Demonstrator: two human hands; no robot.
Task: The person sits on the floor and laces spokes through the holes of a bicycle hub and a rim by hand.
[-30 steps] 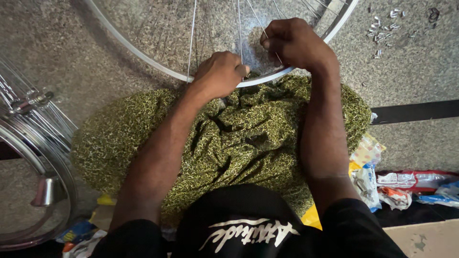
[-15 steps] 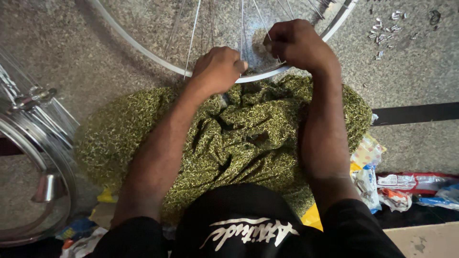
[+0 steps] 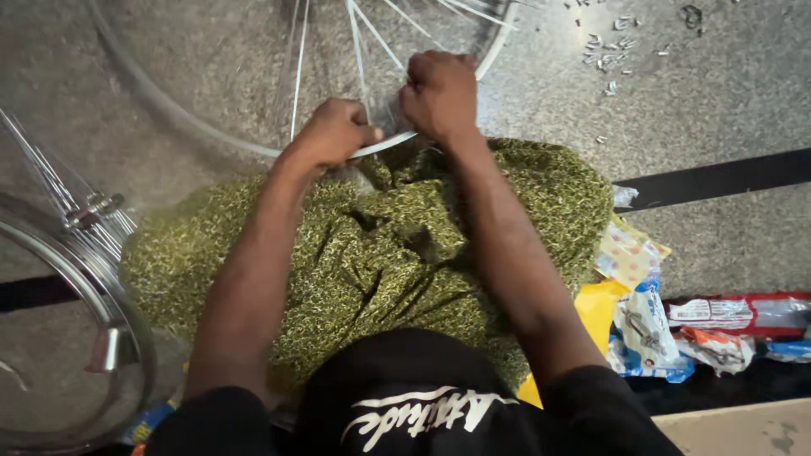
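1. Head view looks straight down on a person seated on a speckled grey floor (image 3: 743, 93), with a silver wheel rim (image 3: 253, 148) lying flat in front of the lap.
2. At the near edge of that rim, the left hand (image 3: 334, 133) is curled into a fist around the metal, thumb pointing along the rim.
3. Just to the right of it on the same rim edge, the right hand (image 3: 439, 91) is clenched tight over the place where thin spokes (image 3: 365, 59) meet the rim; whatever small part it pinches is hidden by the fingers.
4. Below the rim, a green patterned cloth (image 3: 380, 253) covers the lap and touches the rim's underside.
5. Far left of the rim stands a second wheel (image 3: 93, 321) with its hub and spokes showing.
6. Beyond the rim's right side, small metal pieces (image 3: 604, 51) lie scattered on the floor.
7. Right of the cloth, well away from the rim, sit colourful plastic packets (image 3: 667, 325).
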